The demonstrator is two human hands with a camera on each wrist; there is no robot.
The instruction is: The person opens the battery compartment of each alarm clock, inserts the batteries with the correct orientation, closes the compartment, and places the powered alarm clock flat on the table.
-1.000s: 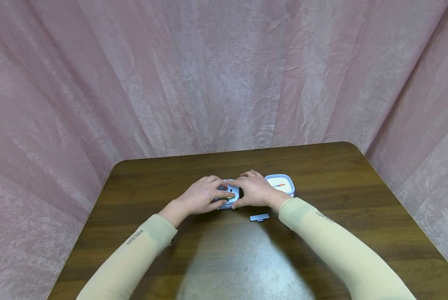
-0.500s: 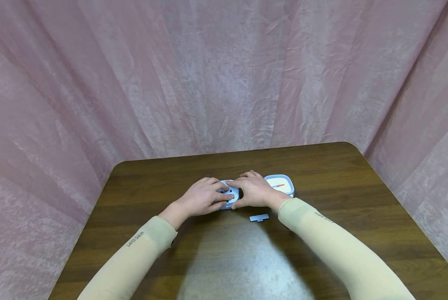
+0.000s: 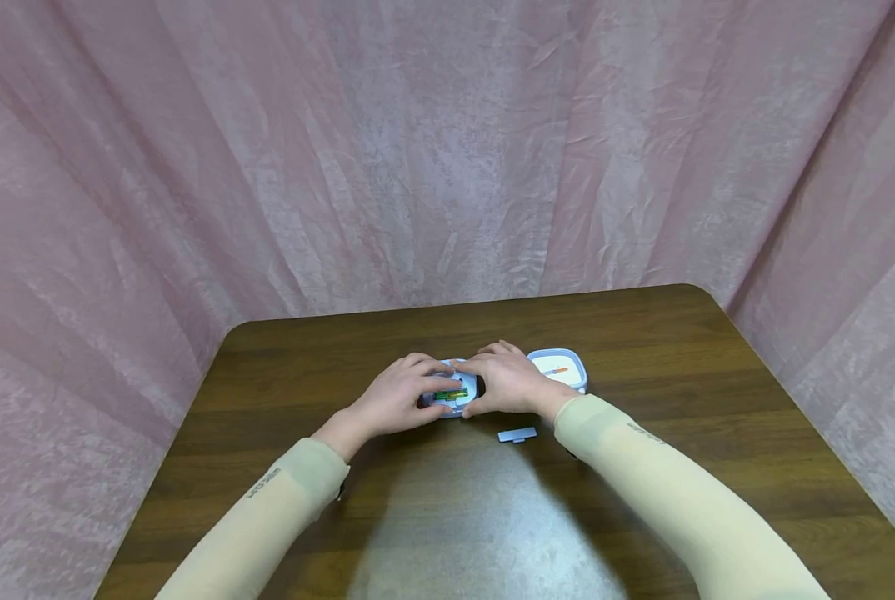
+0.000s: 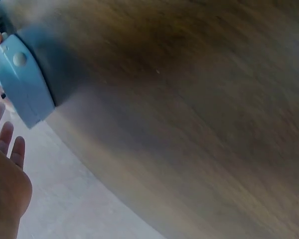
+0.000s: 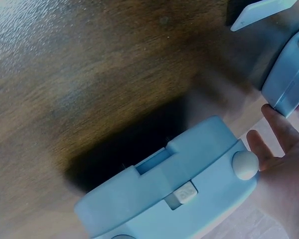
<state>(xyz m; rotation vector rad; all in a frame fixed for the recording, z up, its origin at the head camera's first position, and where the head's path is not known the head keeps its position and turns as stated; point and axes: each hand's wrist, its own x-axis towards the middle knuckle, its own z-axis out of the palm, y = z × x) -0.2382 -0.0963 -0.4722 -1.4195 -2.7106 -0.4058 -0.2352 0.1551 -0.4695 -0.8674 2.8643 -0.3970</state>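
A light blue device [image 3: 457,410] lies on the table between both hands, its open battery compartment facing up with green batteries [image 3: 451,395] showing. My left hand [image 3: 398,396] spans its left part, thumb at the near edge and fingers over the compartment and far edge. My right hand [image 3: 509,382] holds the right end between thumb and fingers. In the left wrist view the device [image 4: 22,82] shows a round pale foot, with loosely extended fingers [image 4: 6,134] of the left hand beside it. A loose blue battery cover [image 3: 517,435] lies nearer the body.
A small light blue clock [image 3: 558,367] with a white face and orange hand stands by the right wrist. In the right wrist view this clock [image 5: 174,184] shows a white slider and round feet. A pink curtain [image 3: 447,150] hangs behind the wooden table [image 3: 605,325].
The left hand's fingers have lifted slightly and drawn back from the compartment, uncovering the green batteries. The right hand keeps its place on the device.
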